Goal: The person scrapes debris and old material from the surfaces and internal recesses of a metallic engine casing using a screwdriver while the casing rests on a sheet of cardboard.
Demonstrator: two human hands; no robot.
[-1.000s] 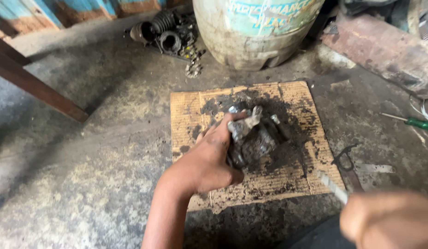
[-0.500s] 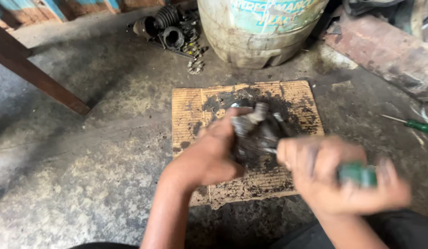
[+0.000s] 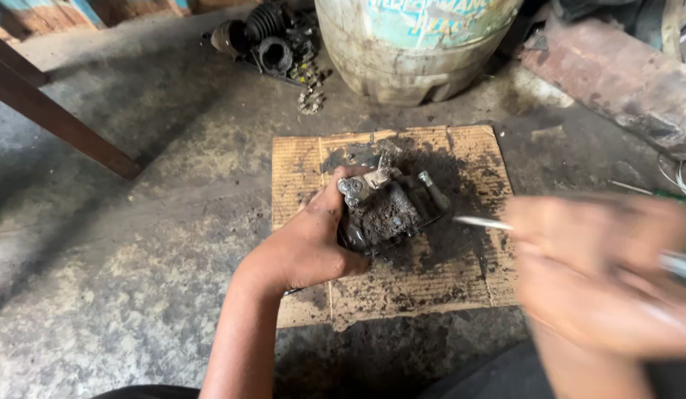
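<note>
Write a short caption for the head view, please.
Left hand grips a grimy metal part over cardboard; blurred right hand holds a screwdriver.

Floor (image 3: 136, 295): I am seeing bare, stained concrete carrying everything here. Lying flat on it near the middle is a cardboard sheet (image 3: 306, 170), darkened with greasy dirt. A large dirty drum (image 3: 417, 44) is standing beyond the sheet. Black rubber parts (image 3: 265, 33) and a small gear (image 3: 310, 100) are sitting just left of the drum. A rusty slab (image 3: 616, 74) is lying at right.

Grimy metal part (image 3: 383, 210) on cardboard (image 3: 302, 166)
</note>
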